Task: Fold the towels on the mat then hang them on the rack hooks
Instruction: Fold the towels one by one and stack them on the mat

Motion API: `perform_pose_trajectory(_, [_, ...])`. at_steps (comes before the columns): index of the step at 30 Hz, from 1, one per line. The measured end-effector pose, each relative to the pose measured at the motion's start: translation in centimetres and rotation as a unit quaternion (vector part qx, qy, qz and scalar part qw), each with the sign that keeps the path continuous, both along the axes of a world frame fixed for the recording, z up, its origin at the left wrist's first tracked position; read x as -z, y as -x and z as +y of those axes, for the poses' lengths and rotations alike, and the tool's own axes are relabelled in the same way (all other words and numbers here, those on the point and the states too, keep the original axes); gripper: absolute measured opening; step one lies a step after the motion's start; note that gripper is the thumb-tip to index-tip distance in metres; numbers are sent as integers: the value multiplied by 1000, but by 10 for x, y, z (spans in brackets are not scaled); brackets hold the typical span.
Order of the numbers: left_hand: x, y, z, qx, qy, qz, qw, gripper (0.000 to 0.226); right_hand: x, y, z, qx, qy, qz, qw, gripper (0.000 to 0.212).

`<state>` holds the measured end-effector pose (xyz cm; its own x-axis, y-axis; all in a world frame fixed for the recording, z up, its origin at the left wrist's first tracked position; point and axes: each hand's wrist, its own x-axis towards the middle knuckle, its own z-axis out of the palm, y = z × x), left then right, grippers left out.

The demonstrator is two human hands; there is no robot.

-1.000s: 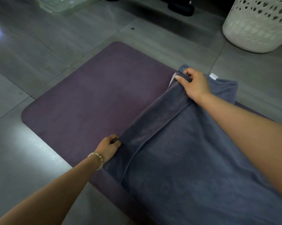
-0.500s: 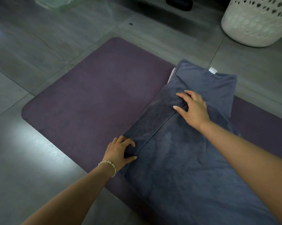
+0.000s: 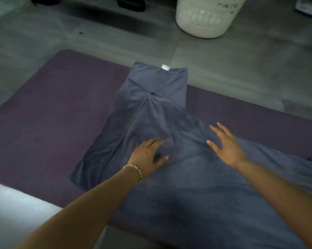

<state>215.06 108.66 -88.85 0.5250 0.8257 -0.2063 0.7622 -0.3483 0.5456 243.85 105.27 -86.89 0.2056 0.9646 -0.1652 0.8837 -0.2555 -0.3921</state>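
Both hands lie spread on the cloth with nothing gripped. The left hand (image 3: pixel 148 155) rests palm-down, its fingers straight and fanned, with the thumb pointing off to the right. A pale beaded bracelet (image 3: pixel 135 171) circles that wrist. The right hand (image 3: pixel 225 144) is just beside it, fingers long and apart, pointing toward the far end. The frame is smeared there, so I cannot tell whether that palm presses the cloth or skims just above it.

Under them is the large slate-blue terry towel (image 3: pixel 187 191), stretched lengthwise away from the person. A long strip down its left side is turned in over the main body. The folded edge of that strip runs as a straight crease from the far end down to about the left hand's fingertips. Between the two hands the fabric bunches into a low ridge, and soft wrinkles fan out from a pinch point further up. The far end is a narrower rectangular panel with a small white tag (image 3: pixel 165 67) on its far edge.

The towel lies on a dull purple rectangular foam mat (image 3: pixel 49 114), which shows bare to the left and in a band to the right. The tagged end hangs just past the mat's far edge onto the grey tiled floor (image 3: pixel 250 60). Well beyond it on the tiles stands a white perforated plastic laundry basket (image 3: pixel 205 18). Some dark, indistinct shapes (image 3: pixel 132 3) lie to the left of the basket.
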Motion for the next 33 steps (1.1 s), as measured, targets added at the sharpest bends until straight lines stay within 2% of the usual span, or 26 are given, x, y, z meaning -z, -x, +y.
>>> perform_pose_trajectory(4, [6,-78,-32,111,-6,63,992,91,13,-84,-105,130,66,-14,989,61])
perform_pose_trajectory(7, [15,-133,-60,183,-23,81,980,96,19,-124,-175,217,58,5,974,65])
perform_pose_trajectory(11, [18,-205,-100,269,-16,89,959,75,26,-166,-255,299,53,7,953,72])
perform_pose_trajectory(14, [19,-249,-126,320,-14,85,944,75,31,-187,-305,367,47,32,929,77])
perform_pose_trajectory(18, [29,-293,-163,366,-5,103,925,70,36,-209,-353,404,53,55,912,82])
perform_pose_trajectory(25, [43,-339,-212,397,1,177,901,118,45,-234,-407,468,62,71,879,81])
perform_pose_trajectory(28, [44,-346,-220,377,14,204,903,129,51,-239,-420,520,31,112,846,83])
perform_pose_trajectory(30, [43,-348,-222,368,22,212,905,129,52,-243,-424,548,25,101,830,72])
perform_pose_trajectory(31, [42,-348,-222,369,22,216,904,128,52,-246,-424,558,28,98,824,60])
perform_pose_trajectory(33, [38,-349,-221,371,28,226,900,125,49,-249,-422,569,-1,150,808,33])
